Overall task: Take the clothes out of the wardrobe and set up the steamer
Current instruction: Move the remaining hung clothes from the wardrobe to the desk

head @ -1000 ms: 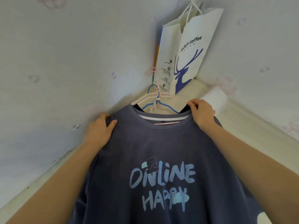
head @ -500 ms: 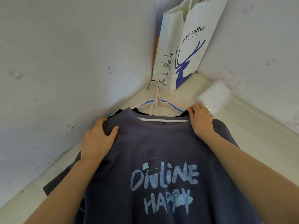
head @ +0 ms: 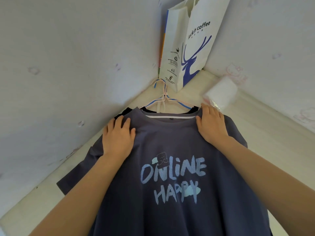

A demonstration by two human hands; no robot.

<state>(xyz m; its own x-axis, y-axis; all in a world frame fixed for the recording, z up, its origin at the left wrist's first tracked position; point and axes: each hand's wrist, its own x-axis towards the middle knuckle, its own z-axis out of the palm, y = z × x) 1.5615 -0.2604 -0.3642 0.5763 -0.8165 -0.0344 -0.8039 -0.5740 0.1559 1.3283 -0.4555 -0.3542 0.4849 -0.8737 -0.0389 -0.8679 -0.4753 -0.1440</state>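
shirt (head: 170, 184), slate-blue with "online happy" print, lies spread on the pale surface (head: 255, 120), hangers (head: 163, 101) at its far collar. left hand (head: 117, 138) and right hand (head: 211, 123) press flat, fingers straight, on its shoulders.

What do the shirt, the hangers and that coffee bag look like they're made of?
The shirt looks like soft matte knit, probably cotton: it drapes and creases. The hangers look like thin wire with a smooth pink or blue coating, judging by their slim bent hooks. The coffee bag looks like stiff matte paper with sharp folds.
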